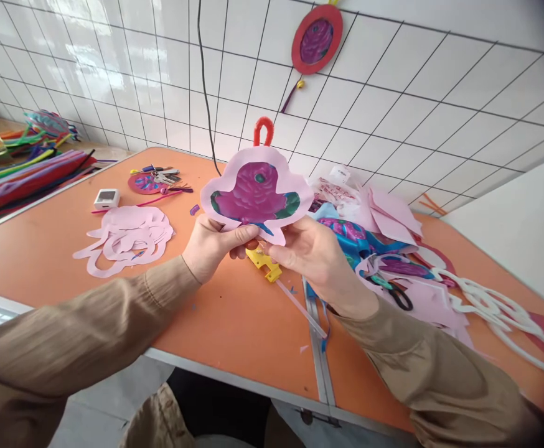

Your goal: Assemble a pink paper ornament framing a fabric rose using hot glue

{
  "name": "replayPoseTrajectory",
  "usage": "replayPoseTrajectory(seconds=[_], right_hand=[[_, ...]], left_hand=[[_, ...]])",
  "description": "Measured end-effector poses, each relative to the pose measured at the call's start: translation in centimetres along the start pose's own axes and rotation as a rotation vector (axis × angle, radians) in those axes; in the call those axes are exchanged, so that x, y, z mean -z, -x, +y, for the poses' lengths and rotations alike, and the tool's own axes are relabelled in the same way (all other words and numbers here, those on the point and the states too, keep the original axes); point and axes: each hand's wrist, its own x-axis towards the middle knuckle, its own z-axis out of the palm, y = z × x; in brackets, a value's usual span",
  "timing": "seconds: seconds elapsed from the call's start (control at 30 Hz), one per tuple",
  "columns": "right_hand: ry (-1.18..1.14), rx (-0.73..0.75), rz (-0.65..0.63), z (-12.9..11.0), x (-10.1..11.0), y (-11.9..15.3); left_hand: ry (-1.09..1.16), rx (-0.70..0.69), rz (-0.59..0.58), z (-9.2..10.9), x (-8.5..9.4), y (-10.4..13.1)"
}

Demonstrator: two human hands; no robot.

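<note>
Both hands hold up a pink paper cutout (220, 186) over the orange table. Its middle shows purple and green patterned fabric (253, 190), and a red pipe cleaner loop (263, 127) stands at its top. My left hand (213, 246) pinches the lower left edge, thumb in front. The lower right edge is gripped by my right hand (314, 255); some of its fingers are hidden behind the paper. A yellow glue gun (266, 266) with a clear glue stick (302, 309) lies on the table just below the hands.
Pink paper cutouts (136, 233), a small white device (106, 199) and keys (162, 177) lie left. Patterned fabric (347, 233), pink paper (388, 214) and white cord (491, 298) are heaped right. Pipe cleaners (29, 180) fill the far left. A red round ornament (296, 46) hangs on the wall.
</note>
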Motion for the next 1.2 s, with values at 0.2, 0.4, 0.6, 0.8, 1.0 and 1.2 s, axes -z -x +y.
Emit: replayPoseTrajectory(seconds=[0.2,0.4,0.6,0.8,1.0,1.2], right_hand=[[0.077,0.015,0.088,-0.32,-1.32,-0.31],[0.013,-0.028,0.089,-0.27,-1.29,-0.25],[0.110,-0.075,0.170,0.52,-0.86,-0.44],[0.087,-0.061,0.104,-0.03,-0.77,-0.37],[0.129,-0.095,0.141,0.03,-0.87,-0.33],[0.098,-0.101,0.113,0.32,-0.57,-0.30]], left_hand=[[-0.024,0.027,-0.001,-0.29,-0.49,0.30],[0.002,0.095,-0.041,-0.56,-0.43,0.28],[0.065,0.136,-0.059,-0.64,-0.06,-0.01],[0.044,0.134,-0.048,-0.57,-0.05,-0.13],[0.066,0.138,-0.069,-0.43,-0.17,-0.03],[0.017,0.134,-0.041,-0.09,-0.25,-0.10]])
